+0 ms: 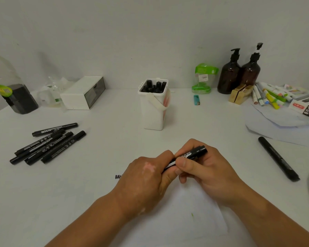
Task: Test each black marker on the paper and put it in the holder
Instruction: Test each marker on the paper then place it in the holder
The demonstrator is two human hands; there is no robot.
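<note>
Both hands grip one black marker [194, 153] above the white paper [191, 216]. My right hand [203, 170] wraps the marker's barrel, and my left hand [146, 177] closes over its lower end, hiding the tip or cap. A black scribble [118, 176] shows on the table surface just left of my left hand. The white holder [152, 111] stands behind the hands with several black markers upright inside. A pile of several black markers [46, 144] lies at the left. One thicker black marker [278, 158] lies alone at the right.
At the back left stand a plastic bottle [12, 90] and a white box [82, 92]. Back right has a green package [203, 78], a teal lighter [196, 100], two brown pump bottles [239, 73], coloured markers [269, 97] and loose paper sheets [284, 122].
</note>
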